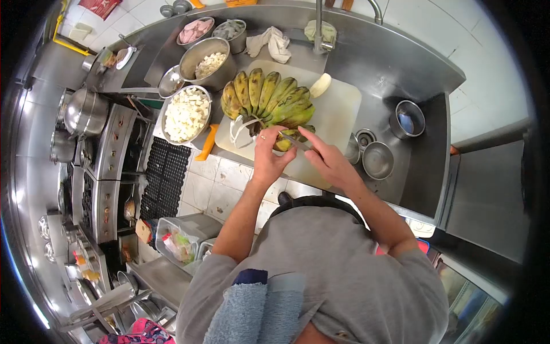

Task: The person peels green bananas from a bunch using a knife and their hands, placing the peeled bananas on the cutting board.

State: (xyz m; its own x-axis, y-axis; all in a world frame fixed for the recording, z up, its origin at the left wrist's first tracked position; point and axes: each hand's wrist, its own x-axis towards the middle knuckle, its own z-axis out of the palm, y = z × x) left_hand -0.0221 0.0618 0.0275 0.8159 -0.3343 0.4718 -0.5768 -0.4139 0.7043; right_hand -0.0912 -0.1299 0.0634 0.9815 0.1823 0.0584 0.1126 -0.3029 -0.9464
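A large bunch of green-yellow plantains (269,97) with dark blotches lies on the white cutting board (338,120), its stem end toward me. My left hand (268,153) is closed around a single plantain (282,143) at the near side of the bunch; whether that one is still joined to it I cannot tell. In my right hand (331,159) is a knife (296,141), its blade against that plantain. A peeled plantain (321,85) rests at the board's far edge. Left of my left hand, an orange-handled knife (208,142) lies at the counter's edge.
Left of the board stand a bowl of pale cut chunks (186,114) and a deep pot (211,63) with more pieces. A cloth (269,44) lies behind. Metal bowls (377,160) sit in the sink (421,80) at right, below a faucet (319,28). A stove (112,160) is far left.
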